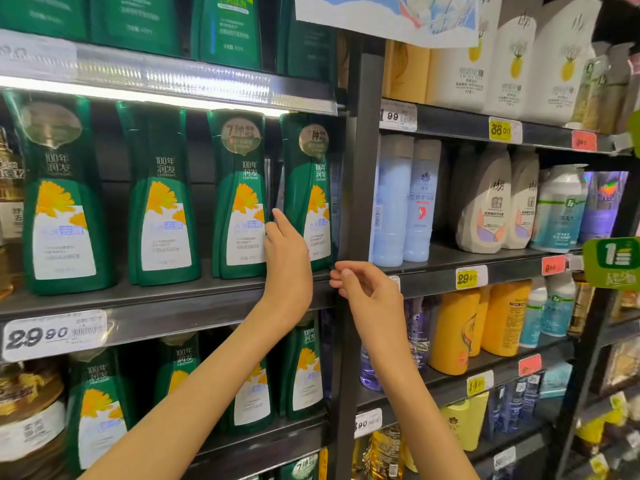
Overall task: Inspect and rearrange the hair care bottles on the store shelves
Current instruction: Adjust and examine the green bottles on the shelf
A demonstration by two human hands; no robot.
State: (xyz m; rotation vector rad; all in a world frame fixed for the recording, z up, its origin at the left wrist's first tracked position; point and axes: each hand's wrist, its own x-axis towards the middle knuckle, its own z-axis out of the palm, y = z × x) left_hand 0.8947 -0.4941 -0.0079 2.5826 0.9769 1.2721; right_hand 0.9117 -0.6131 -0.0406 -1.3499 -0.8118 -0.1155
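Green shampoo bottles with yellow leaf labels stand in a row on the middle shelf (166, 296). My left hand (287, 258) reaches up between the third green bottle (239, 195) and the fourth green bottle (306, 188), fingers straight and touching the side of the third one. My right hand (363, 285) hovers in front of the dark shelf upright (360, 188), fingers loosely curled and holding nothing. Two pale blue bottles (403, 202) stand just right of the upright.
More green bottles fill the shelves above and below. The right bay holds beige bottles (485, 206), white boxes (512, 57) above, and orange bottles (453, 330) below. Price tags line the shelf edges, such as a yellow tag (467, 278). A green promo sign (613, 261) sticks out at right.
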